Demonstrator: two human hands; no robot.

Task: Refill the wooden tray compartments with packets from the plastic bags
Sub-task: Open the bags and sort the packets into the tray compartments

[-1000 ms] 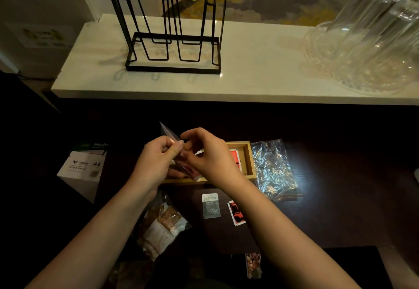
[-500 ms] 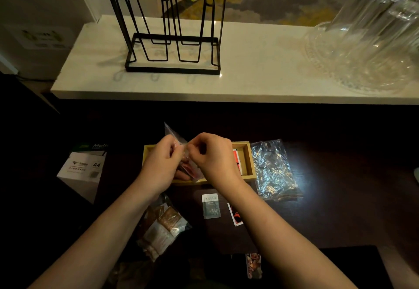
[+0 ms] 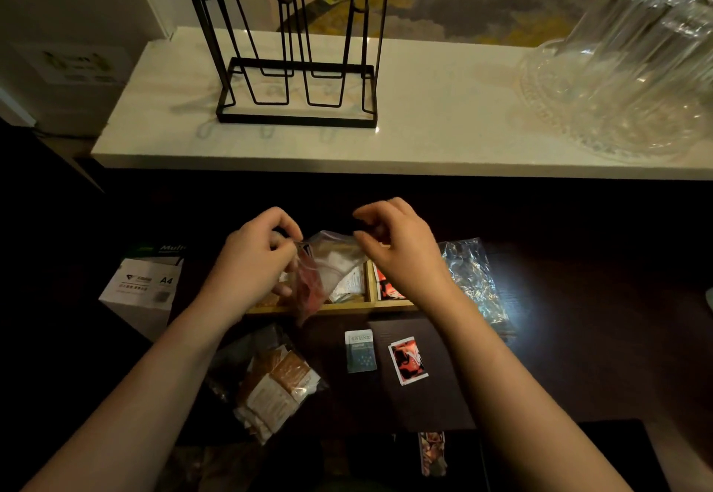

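Observation:
A small clear plastic bag [image 3: 326,264] with red packets inside hangs over the wooden tray [image 3: 349,308]. My left hand [image 3: 256,260] pinches its left top edge and my right hand [image 3: 397,248] pinches its right top edge, stretching the mouth wide. The tray lies on the dark table behind the bag; white packets [image 3: 349,283] and red packets [image 3: 387,287] show in its compartments. Much of the tray is hidden by my hands and the bag.
On the table lie a bag of brown and white packets [image 3: 276,387], a teal packet [image 3: 360,350], a red packet [image 3: 409,361], a crumpled clear bag [image 3: 472,279], an A4 paper box [image 3: 144,285]. A white counter holds a black wire rack [image 3: 297,98] and glasses [image 3: 632,67].
My hands have moved apart sideways, pulling the bag's mouth from pinched together to stretched wide. The bag now hangs lower over the tray.

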